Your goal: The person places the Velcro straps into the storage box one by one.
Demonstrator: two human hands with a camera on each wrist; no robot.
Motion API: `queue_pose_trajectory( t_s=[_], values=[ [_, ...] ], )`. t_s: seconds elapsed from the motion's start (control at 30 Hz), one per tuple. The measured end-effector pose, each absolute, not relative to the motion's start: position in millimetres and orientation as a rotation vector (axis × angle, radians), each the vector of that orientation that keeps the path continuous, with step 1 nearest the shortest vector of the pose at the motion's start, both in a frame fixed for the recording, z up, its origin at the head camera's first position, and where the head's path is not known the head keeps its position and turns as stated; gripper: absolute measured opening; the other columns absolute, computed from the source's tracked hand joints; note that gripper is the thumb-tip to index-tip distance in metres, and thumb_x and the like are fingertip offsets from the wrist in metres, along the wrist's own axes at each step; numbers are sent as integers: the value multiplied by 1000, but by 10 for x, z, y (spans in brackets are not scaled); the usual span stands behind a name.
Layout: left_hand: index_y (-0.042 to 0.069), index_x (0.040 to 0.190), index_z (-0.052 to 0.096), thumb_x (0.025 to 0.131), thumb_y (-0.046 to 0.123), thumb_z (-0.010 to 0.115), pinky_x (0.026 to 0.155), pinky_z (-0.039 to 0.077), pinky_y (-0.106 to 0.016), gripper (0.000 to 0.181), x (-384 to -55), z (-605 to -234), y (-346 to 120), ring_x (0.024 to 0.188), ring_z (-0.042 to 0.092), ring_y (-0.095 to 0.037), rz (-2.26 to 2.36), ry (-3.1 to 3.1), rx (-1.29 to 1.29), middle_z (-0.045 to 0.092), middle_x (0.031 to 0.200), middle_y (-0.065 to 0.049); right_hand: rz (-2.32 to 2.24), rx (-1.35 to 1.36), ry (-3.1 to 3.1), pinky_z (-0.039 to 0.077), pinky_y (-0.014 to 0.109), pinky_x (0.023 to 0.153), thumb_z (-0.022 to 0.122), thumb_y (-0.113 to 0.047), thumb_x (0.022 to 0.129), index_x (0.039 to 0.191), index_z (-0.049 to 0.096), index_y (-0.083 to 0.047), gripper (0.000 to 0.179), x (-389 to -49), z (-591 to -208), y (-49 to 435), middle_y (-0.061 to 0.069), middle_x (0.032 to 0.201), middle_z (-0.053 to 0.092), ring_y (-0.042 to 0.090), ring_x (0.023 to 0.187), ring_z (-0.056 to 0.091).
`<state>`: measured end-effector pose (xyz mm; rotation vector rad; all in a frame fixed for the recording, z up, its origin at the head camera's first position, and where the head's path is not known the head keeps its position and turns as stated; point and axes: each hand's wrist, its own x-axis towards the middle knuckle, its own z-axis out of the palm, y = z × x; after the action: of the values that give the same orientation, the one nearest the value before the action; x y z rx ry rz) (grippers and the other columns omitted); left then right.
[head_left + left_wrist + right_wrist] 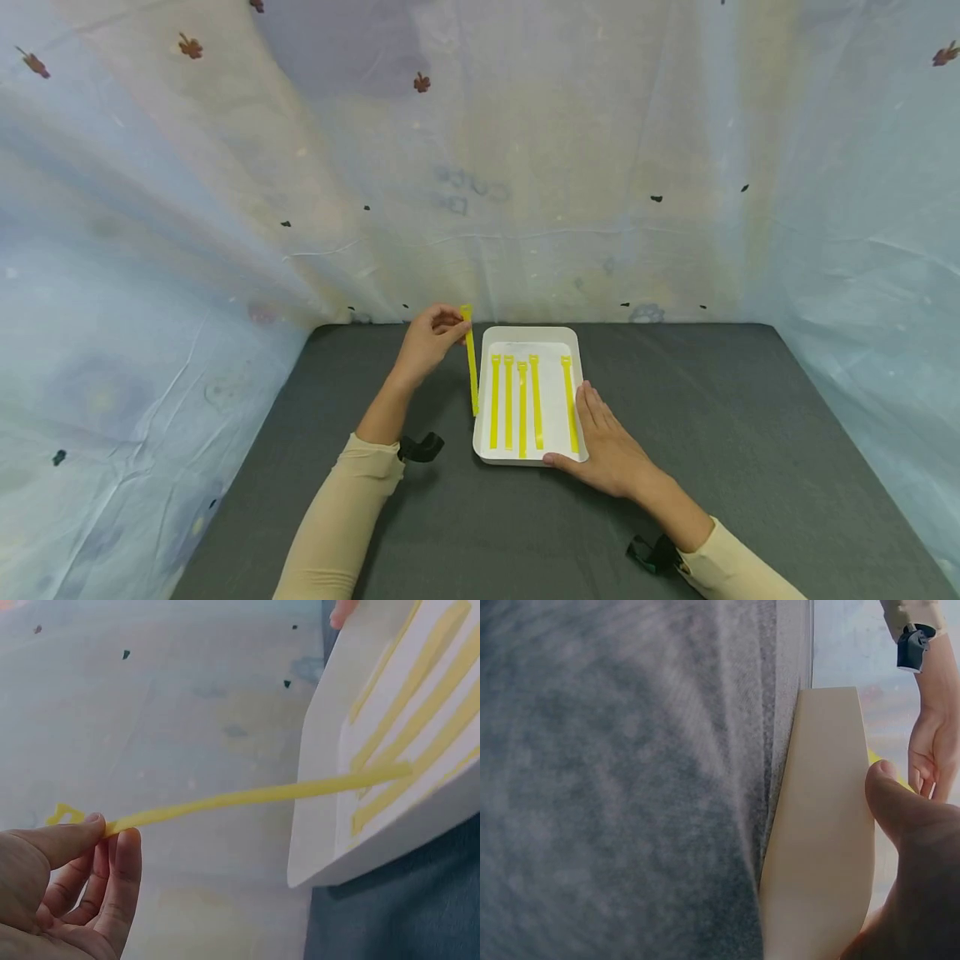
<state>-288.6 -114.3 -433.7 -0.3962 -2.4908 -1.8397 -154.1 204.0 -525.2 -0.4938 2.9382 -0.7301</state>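
My left hand [429, 343] pinches a yellow cable tie [472, 367] between thumb and fingertips, near its slotted head. The tie hangs down beside the left edge of a white tray [529, 334]; in the left wrist view its free end overlaps the tray. Several like ties [522, 408] lie lengthwise in the tray, most side by side at the left, with a lone tie [569, 404] near the right side. At the tray's front right corner rests my right hand [611, 452], fingers straight along the side and thumb [889, 787] at the front rim.
A dark grey cloth [697, 400] covers the table under the tray. Behind and at both sides hangs a pale patterned curtain [525, 167], close to the table's back edge. Black wrist cameras are worn on both forearms.
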Motion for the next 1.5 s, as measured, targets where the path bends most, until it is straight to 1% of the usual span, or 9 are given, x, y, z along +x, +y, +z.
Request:
queue_pose_trajectory(
  t_s=[0.2, 0.37, 0.5, 0.7, 0.93, 1.03, 1.27, 1.37, 1.5],
  values=[
    [7, 122, 68, 105, 21, 74, 89, 62, -40, 23, -2880, -4379, -978, 103, 72, -41, -1821, -2517, -426, 72, 114, -12, -736, -485, 2931, 19, 59, 131, 64, -77, 93, 168, 6, 8, 128, -1534, -5236, 2033, 25, 178, 2, 41, 166, 6],
    [6, 123, 67, 105, 19, 74, 88, 63, -38, 23, -2877, -4435, -860, 97, 74, -29, -1857, -2538, -453, 71, 113, -12, -730, -481, 2927, 20, 60, 131, 64, -78, 93, 168, 6, 8, 128, -1536, -5236, 2035, 25, 178, 1, 41, 166, 5],
    [3, 123, 67, 105, 16, 74, 91, 64, -42, 23, -2884, -4480, -782, 96, 75, -25, -1914, -2529, -482, 71, 113, -13, -724, -478, 2927, 20, 60, 131, 63, -79, 93, 168, 5, 8, 129, -1539, -5240, 2038, 24, 178, 0, 40, 166, 5],
    [2, 124, 67, 104, 15, 74, 92, 64, -44, 25, -2907, -4520, -658, 95, 75, -25, -1966, -2522, -537, 72, 112, -14, -715, -469, 2929, 20, 60, 131, 62, -80, 93, 168, 5, 8, 129, -1543, -5243, 2043, 24, 178, 0, 40, 166, 5],
    [0, 124, 66, 105, 14, 73, 97, 60, -57, 25, -2912, -4553, -478, 95, 76, -27, -2024, -2536, -580, 71, 113, -15, -703, -460, 2922, 20, 60, 131, 62, -81, 92, 169, 4, 7, 130, -1549, -5236, 2046, 24, 178, 0, 40, 166, 5],
    [2, 124, 66, 105, 15, 73, 97, 60, -57, 24, -2909, -4564, -397, 95, 77, -26, -2020, -2546, -591, 72, 113, -14, -706, -458, 2927, 20, 60, 131, 63, -80, 92, 168, 5, 8, 130, -1550, -5233, 2040, 25, 178, 1, 40, 166, 6],
    [2, 123, 67, 104, 15, 75, 87, 65, -37, 24, -2914, -4624, -219, 94, 76, -23, -2037, -2573, -591, 71, 115, -13, -710, -475, 2931, 20, 59, 131, 64, -78, 93, 168, 6, 8, 129, -1545, -5230, 2031, 25, 178, 2, 41, 166, 6],
    [2, 123, 67, 103, 14, 75, 91, 64, -45, 25, -2936, -4664, -139, 92, 76, -22, -2059, -2582, -578, 71, 115, -14, -715, -482, 2935, 20, 59, 131, 64, -77, 94, 168, 6, 8, 128, -1544, -5228, 2035, 25, 178, 2, 41, 165, 7],
    [-1, 121, 67, 103, 13, 76, 97, 60, -59, 25, -2962, -4722, -48, 90, 77, -23, -2084, -2584, -543, 72, 114, -16, -717, -488, 2939, 20, 60, 131, 64, -77, 94, 168, 7, 8, 127, -1546, -5225, 2039, 25, 178, 2, 41, 165, 7]
  ],
)
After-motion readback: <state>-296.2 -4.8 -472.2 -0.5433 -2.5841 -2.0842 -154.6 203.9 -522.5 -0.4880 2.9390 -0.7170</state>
